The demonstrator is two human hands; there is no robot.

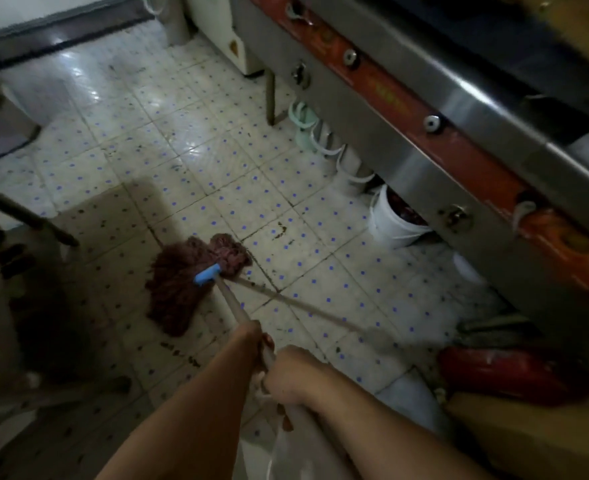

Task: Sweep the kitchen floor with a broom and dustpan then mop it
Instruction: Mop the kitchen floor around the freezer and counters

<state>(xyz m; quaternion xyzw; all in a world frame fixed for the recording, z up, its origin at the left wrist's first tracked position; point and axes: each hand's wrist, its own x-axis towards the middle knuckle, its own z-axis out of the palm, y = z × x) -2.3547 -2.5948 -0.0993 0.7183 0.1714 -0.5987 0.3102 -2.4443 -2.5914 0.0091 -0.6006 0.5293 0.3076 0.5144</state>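
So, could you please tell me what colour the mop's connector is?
Light blue: the connector joins the handle to the dark reddish mop head, clearest in the head view.

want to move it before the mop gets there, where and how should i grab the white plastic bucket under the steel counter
Grip the white plastic bucket by its exposed rim, coming from the open floor side on the left. The stainless steel counter overhangs its top and right, so a straight-down reach is blocked. Whether it has a handle cannot be told.

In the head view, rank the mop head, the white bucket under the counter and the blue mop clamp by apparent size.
1. mop head, the reddish-brown strands spread on the floor.
2. white bucket, partly hidden under the counter, so its full extent is unsure.
3. blue mop clamp, clearly the smallest.
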